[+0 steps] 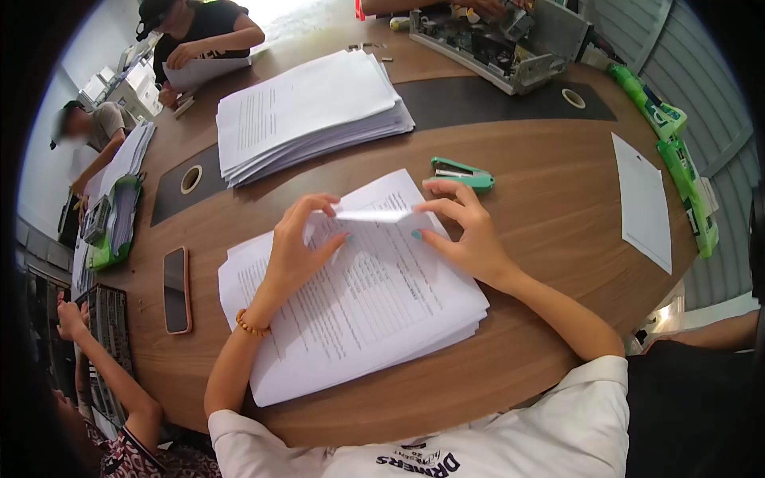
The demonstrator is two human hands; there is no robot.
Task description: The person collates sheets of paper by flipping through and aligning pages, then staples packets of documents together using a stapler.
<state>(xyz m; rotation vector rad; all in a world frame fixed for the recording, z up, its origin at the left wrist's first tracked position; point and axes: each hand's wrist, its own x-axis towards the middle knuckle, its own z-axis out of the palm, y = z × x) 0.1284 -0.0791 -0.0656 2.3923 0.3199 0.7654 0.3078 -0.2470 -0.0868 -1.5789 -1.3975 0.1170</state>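
Paper sheet (376, 216) is pinched in both hands, left hand (299, 243) on one side of its raised edge and right hand (468, 235) on the other, fingers and thumbs around it. It's right over the near stack (239, 275) on the wooden table (550, 199). Green stapler (464, 174) sits just past the right hand, other stack (311, 107) further back, phone (176, 291) off to the left

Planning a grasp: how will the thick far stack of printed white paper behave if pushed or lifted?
The thick far stack of printed white paper may shear if pushed: its edges sit unevenly and no binding shows. Probably heavy, given its many layers. Likely floppy if lifted by one edge: the printed white sheet between the person's fingers bends.
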